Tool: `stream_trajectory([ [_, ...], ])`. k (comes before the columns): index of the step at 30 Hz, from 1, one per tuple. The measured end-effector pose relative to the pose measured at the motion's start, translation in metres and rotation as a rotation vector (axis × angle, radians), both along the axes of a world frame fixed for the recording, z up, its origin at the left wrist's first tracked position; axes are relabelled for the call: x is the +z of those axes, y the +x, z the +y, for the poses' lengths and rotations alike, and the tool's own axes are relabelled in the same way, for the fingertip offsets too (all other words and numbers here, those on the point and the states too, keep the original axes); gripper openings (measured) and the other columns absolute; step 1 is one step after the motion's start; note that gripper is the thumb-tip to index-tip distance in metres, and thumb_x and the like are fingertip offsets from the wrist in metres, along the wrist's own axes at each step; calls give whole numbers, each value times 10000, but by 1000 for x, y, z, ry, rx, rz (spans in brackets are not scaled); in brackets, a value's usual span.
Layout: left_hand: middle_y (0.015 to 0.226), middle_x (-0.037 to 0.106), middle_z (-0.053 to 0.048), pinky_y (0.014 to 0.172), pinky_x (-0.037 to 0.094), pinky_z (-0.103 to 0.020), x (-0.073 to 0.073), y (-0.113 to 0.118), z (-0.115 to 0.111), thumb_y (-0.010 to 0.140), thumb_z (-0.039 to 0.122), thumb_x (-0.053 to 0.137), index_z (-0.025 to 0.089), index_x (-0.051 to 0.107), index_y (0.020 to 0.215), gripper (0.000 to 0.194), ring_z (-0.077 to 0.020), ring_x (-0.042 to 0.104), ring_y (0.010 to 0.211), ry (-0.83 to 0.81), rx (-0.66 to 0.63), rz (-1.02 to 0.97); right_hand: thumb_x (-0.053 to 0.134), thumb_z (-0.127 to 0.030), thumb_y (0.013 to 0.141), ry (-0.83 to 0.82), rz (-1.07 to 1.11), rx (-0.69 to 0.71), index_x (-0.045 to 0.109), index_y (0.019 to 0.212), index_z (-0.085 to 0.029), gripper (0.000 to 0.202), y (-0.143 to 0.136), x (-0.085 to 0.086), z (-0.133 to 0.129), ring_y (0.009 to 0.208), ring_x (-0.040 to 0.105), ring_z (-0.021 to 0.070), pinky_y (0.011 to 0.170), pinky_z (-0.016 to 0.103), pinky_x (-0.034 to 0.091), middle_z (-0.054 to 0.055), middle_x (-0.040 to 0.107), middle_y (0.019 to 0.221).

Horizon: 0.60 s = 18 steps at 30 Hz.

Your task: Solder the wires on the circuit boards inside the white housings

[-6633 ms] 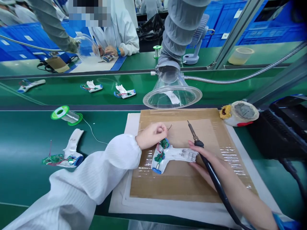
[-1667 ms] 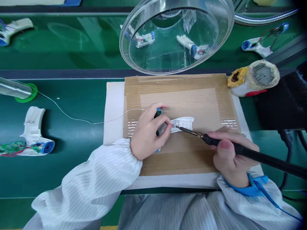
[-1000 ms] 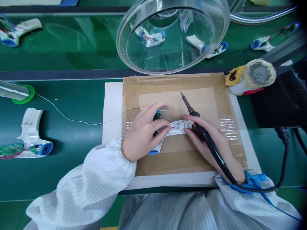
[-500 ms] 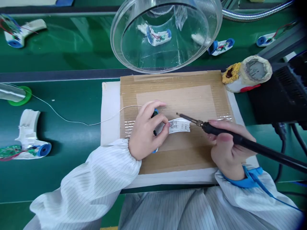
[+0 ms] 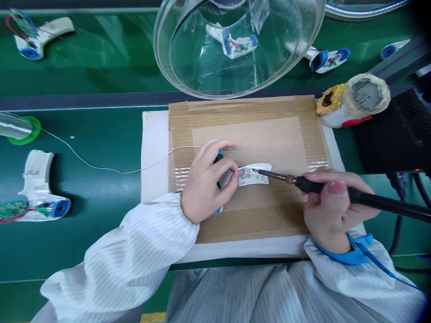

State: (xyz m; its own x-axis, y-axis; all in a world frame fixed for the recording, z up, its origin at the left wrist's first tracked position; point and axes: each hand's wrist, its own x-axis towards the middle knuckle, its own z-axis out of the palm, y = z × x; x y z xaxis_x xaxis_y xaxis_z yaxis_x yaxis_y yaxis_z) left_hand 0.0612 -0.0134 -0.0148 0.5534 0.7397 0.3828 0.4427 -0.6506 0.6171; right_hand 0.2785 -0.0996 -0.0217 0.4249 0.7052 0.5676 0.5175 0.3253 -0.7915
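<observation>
A white plastic housing half (image 5: 259, 179) lies on the cardboard, its blue-trimmed wider end mostly hidden under my left hand (image 5: 209, 181). The thumb and forefinger of that hand are pinched together at the housing's inner edge. What sits between them is too small to make out. Thin solder wire (image 5: 155, 164) runs in from the left and disappears beneath the same hand. My right hand (image 5: 332, 206) grips a black-handled soldering iron (image 5: 313, 185) like a pen. Its tip is over the housing's inside, just right of my left fingertips; contact cannot be made out.
A solder spool (image 5: 32, 130) and another white housing (image 5: 38, 172) with a green board are at left. A clear round magnifier (image 5: 202, 85) overhangs the back, with similar housings beyond. A crusted jar (image 5: 370, 96) and black box (image 5: 384, 143) stand at right. Cardboard (image 5: 249, 224) covers the middle.
The soldering iron's tip has come down and onto the housing area from above it. My left hand keeps its pinch. Housings on the far green strip have shifted right.
</observation>
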Motion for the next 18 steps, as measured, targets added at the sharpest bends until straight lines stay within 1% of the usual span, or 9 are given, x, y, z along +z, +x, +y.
stream_trajectory([
  [1, 1334, 645, -161, 1117, 463, -475, 0, 0, 0, 967, 129, 612, 182, 670, 875, 121, -268, 590, 1291, -1, -2, -3, 619, -431, 1040, -3, 36, -20, 786, 934, -263, 259, 2, 1, 0, 438, 564, 103, 434, 291, 441, -23, 746, 753],
  [3, 1335, 644, -165, 1117, 462, -471, -1, 0, 0, 963, 128, 615, 178, 673, 876, 116, -268, 592, 1284, -5, -4, -6, 616, -400, 1049, -128, 23, 27, 762, 1096, -271, 201, 6, 2, 1, 585, 696, 118, 575, 283, 560, -13, 791, 900],
  [5, 1336, 643, -169, 1118, 459, -474, -2, 1, 0, 960, 133, 617, 172, 677, 877, 109, -273, 595, 1275, -5, -1, -8, 671, -318, 1022, -303, -116, 199, 686, 1283, -283, 263, 10, 1, 3, 969, 801, 179, 887, 322, 637, 19, 811, 1159],
  [6, 1335, 643, -172, 1119, 458, -479, -2, 1, 1, 959, 134, 617, 170, 678, 877, 108, -277, 595, 1274, -3, 0, -8, 713, -277, 995, -363, -215, 288, 644, 1347, -287, 359, 11, 0, 4, 1147, 771, 203, 1011, 342, 616, 32, 789, 1273],
  [7, 1333, 643, -173, 1120, 458, -485, -2, 1, 1, 957, 136, 618, 168, 679, 876, 106, -282, 595, 1274, 0, 1, -8, 752, -246, 965, -386, -306, 356, 613, 1384, -290, 444, 11, -1, 6, 1245, 734, 214, 1063, 341, 601, 38, 763, 1346],
  [9, 1330, 645, -171, 1127, 456, -496, -2, 1, 1, 954, 134, 617, 169, 676, 875, 105, -289, 592, 1283, 10, -3, -13, 804, -218, 921, -343, -414, 406, 579, 1412, -297, 546, 10, -3, 8, 1237, 740, 209, 1027, 306, 628, 36, 749, 1378],
  [14, 1349, 639, -155, 1125, 483, -471, 3, -4, 2, 949, 116, 613, 186, 646, 891, 96, -270, 601, 1300, 51, -34, -73, 841, -206, 887, -215, -437, 327, 558, 1415, -310, 609, 7, 2, 5, 1155, 777, 226, 1000, 320, 664, 32, 778, 1322],
  [16, 1419, 610, -160, 1134, 497, -458, 6, -7, 3, 949, 136, 642, 195, 650, 1050, 117, -265, 594, 1342, 57, -36, -115, 858, -216, 871, -170, -488, 287, 544, 1434, -317, 652, 8, 6, 3, 1087, 800, 227, 932, 299, 689, 26, 797, 1277],
  [18, 1446, 612, -165, 1101, 542, -429, 11, -13, 5, 955, 205, 694, 207, 588, 1286, 348, -257, 631, 1318, -12, -25, -137, 865, -217, 861, -105, -534, 257, 552, 1423, -306, 649, 8, 10, 0, 1022, 816, 228, 867, 279, 704, 30, 810, 1238],
])
